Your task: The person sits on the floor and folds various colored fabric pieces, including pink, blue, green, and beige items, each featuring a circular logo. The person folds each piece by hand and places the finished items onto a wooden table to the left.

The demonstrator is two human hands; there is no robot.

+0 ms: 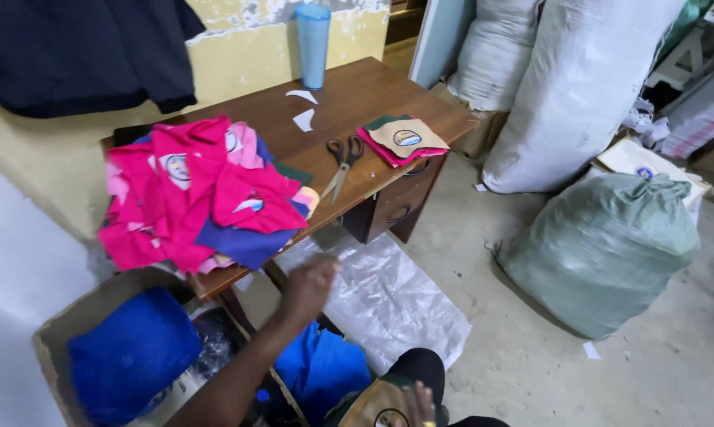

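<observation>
The left hand [309,286] reaches up, blurred, toward the pink cloth pile [203,194] overhanging the surface [357,95] edge; whether its fingers are apart cannot be told. The right hand [416,399] pinches a tan patch [377,407] on the lap. Scissors [341,162] lie near, within reach.

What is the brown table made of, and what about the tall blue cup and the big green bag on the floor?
The brown table looks like wood with a smooth, slightly glossy finish and faint grain. The tall blue cup seems to be see-through ribbed plastic. The big green bag looks like woven plastic sacking, matte and creased.
</observation>
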